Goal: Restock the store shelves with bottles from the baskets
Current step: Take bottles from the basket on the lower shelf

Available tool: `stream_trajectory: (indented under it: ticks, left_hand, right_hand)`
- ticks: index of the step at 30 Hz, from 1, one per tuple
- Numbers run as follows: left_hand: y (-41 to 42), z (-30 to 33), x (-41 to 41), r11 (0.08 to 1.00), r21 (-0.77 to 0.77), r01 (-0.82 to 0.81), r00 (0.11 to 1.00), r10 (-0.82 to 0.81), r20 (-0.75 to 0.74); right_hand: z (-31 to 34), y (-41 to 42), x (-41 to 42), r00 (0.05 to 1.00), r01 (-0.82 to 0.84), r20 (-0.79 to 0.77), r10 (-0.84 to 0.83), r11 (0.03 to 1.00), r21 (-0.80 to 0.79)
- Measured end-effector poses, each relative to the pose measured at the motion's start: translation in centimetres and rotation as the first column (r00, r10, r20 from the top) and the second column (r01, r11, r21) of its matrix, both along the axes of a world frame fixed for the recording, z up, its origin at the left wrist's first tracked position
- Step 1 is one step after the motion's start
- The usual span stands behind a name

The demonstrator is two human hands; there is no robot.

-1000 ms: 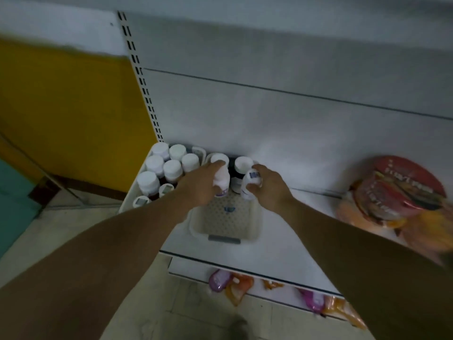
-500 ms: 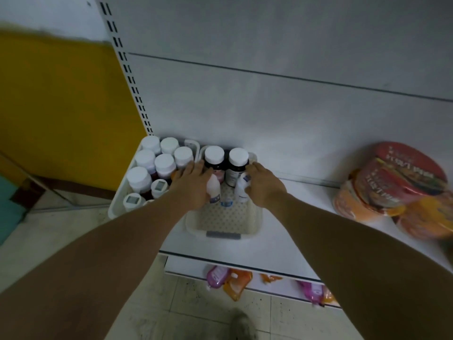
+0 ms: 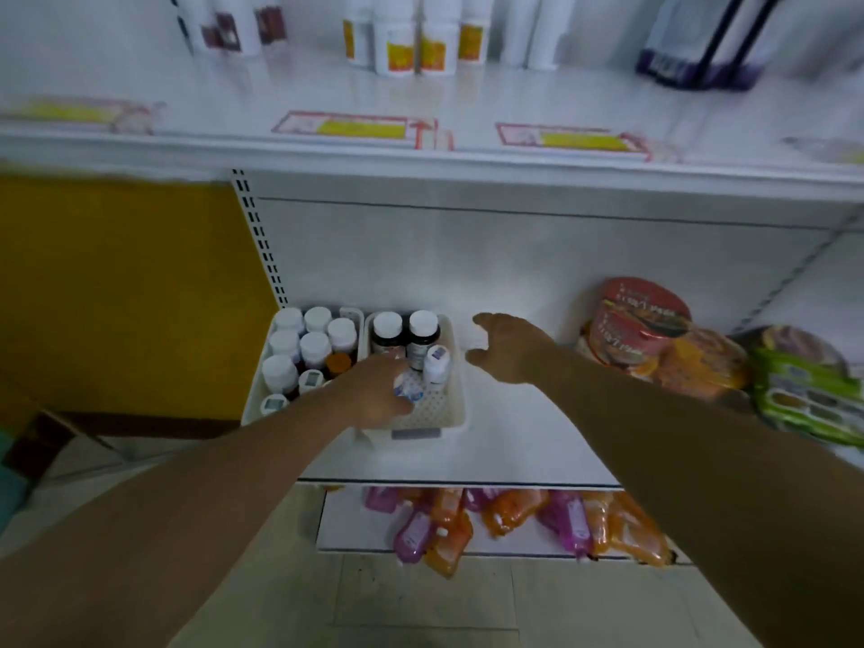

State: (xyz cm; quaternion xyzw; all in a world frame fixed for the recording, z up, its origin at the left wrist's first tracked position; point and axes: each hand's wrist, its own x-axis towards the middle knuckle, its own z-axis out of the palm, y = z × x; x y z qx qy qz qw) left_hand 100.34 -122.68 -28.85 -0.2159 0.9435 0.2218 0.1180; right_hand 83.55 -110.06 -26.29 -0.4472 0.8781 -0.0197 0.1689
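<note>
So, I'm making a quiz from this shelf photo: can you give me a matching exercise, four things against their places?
Things:
1. left hand
2. right hand
3. noodle bowls
4. refill pouches

Places:
A. on the shelf below
B. open above the bare shelf, right of the basket
C. inside the right basket, holding a small bottle
D. far right of the middle shelf

Pairs: 1-C, 2-B, 3-D, 4-A

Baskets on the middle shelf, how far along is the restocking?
Done: some bottles already stand on the top shelf. In hand: the left hand grips a small bottle in the right basket; the right hand is empty. Left: the left basket looks full.
</note>
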Motion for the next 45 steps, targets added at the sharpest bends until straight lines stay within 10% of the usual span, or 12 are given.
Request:
stream_trajectory:
  ticks: [10,27,45]
  left_hand:
    - [11.6,9.8,-2.9,0.996,0.027,0.088,0.993,-0.086,-0.081]
    - [38.6,25.1,-16.8,0.822,-0.372,0.431,0.789,-0.543,-0.286]
    - [26.7,29.3,-31.3,0.94,-0.33,0.088,0.934,-0.193,-0.3]
  right_hand:
    - [10.4,13.8,-0.5,0.988,0.071,-0.128,-0.087,0.99,-0.121]
    - [25.6,43.4,-9.6,0.843,0.261,-0.341,-0.416,0.871,-0.416]
    - [27.5,30.7,-27.3,0.893,0.178,-0.318,-0.32,0.898,-0.403]
